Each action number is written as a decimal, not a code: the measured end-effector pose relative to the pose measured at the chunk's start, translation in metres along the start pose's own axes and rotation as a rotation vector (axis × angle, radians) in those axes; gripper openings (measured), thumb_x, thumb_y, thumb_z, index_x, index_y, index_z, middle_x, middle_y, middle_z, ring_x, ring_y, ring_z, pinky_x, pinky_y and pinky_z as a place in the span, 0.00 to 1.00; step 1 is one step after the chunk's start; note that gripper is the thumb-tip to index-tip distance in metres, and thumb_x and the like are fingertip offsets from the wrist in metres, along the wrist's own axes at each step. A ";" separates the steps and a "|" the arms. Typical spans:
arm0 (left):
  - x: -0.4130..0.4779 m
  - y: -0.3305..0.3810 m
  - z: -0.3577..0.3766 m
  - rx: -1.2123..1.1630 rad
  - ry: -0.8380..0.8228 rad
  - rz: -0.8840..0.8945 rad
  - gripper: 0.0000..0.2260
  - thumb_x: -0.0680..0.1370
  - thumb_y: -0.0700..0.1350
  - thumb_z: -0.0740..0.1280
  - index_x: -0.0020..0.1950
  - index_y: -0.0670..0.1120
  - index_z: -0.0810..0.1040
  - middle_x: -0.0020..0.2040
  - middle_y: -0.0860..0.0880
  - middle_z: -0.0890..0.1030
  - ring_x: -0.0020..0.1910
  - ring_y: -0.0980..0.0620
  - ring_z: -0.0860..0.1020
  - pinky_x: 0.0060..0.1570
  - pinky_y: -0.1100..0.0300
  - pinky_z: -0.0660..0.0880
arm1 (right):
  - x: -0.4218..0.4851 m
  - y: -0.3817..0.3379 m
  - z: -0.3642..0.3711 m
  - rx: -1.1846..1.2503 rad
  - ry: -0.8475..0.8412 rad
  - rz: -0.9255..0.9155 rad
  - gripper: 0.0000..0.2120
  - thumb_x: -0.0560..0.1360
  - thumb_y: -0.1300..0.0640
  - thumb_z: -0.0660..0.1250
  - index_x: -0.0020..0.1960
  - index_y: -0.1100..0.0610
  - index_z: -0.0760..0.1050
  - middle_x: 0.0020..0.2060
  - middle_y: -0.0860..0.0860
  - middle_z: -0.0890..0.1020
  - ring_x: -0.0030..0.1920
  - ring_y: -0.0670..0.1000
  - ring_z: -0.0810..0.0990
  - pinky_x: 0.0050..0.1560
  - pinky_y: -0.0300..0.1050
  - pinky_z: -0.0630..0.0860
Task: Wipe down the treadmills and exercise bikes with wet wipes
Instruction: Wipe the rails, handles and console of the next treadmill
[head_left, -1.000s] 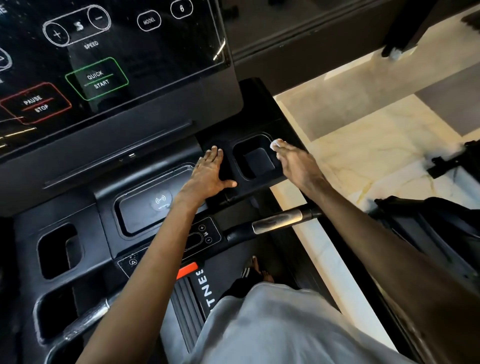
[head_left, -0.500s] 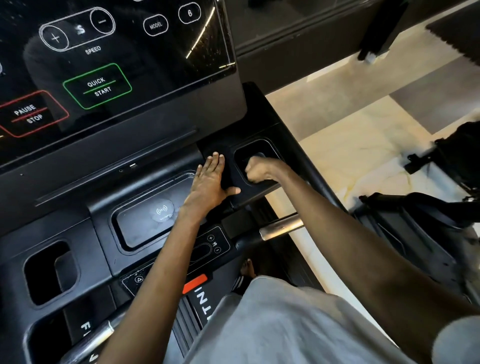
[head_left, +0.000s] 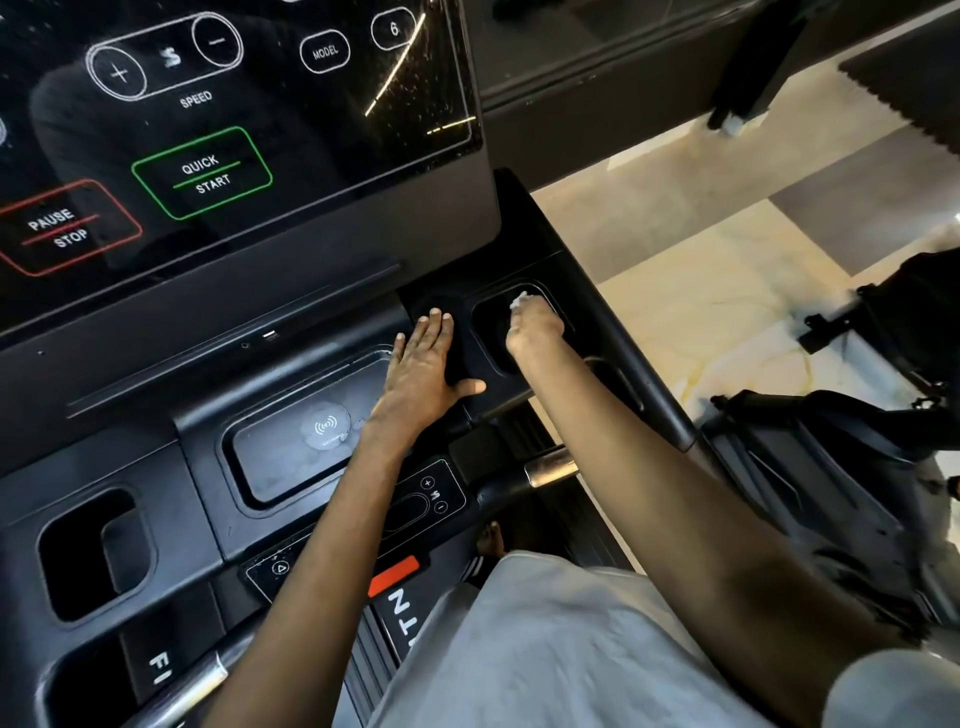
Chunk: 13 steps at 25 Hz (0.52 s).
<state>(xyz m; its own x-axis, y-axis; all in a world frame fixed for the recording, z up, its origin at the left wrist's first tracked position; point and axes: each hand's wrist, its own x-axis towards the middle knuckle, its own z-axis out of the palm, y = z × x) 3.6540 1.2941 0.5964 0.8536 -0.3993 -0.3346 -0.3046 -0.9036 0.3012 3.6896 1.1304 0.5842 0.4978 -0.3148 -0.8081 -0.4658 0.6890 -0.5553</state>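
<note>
Gripped a crumpled white wet wipe (head_left: 519, 300) in the right hand (head_left: 535, 332), fingers curled round it, down inside the cup holder (head_left: 488, 338) of the treadmill console (head_left: 291, 467). Showed only a small tuft of the wipe, past the knuckles, close against the cup holder's far wall. Laid the left hand (head_left: 431, 364) flat on the black deck just left of the cup holder, fingers straight and close together, thumb stretched out toward the cup holder's near left corner. Left the wipe apart from that hand, across the cup holder's left rim. Had the touchscreen (head_left: 234, 130) up and to the left of the cup holder, marked SPEED, QUICK START and PAUSE STOP. Had the steel-sleeved handlebar (head_left: 550, 466) on the near side of the cup holder, under the right forearm, and pale marble floor (head_left: 701, 270) off to its right.
</note>
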 end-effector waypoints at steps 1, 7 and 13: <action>0.001 -0.001 0.000 -0.002 0.003 0.000 0.48 0.76 0.63 0.68 0.83 0.48 0.42 0.83 0.50 0.41 0.81 0.52 0.41 0.78 0.52 0.38 | 0.006 -0.002 0.003 -0.012 0.046 -0.049 0.18 0.85 0.62 0.52 0.38 0.50 0.59 0.37 0.46 0.65 0.33 0.47 0.72 0.27 0.25 0.70; 0.001 -0.002 0.005 -0.027 0.017 0.012 0.48 0.76 0.63 0.69 0.83 0.47 0.43 0.83 0.50 0.43 0.82 0.52 0.42 0.78 0.52 0.38 | 0.019 0.018 -0.008 -0.599 -0.085 -0.260 0.08 0.78 0.63 0.67 0.54 0.65 0.81 0.46 0.54 0.81 0.49 0.50 0.79 0.49 0.43 0.78; 0.002 -0.001 0.003 -0.014 0.019 0.010 0.49 0.75 0.63 0.70 0.83 0.46 0.44 0.83 0.48 0.44 0.82 0.51 0.43 0.78 0.51 0.41 | -0.010 -0.020 -0.038 -1.828 -0.503 -0.531 0.12 0.77 0.62 0.64 0.35 0.55 0.77 0.33 0.48 0.78 0.36 0.47 0.75 0.42 0.47 0.73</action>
<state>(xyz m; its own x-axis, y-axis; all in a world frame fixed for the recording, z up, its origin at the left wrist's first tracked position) 3.6544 1.2936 0.5929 0.8588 -0.4047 -0.3142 -0.3070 -0.8974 0.3169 3.6667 1.0948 0.5960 0.7913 0.1818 -0.5838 -0.1302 -0.8828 -0.4514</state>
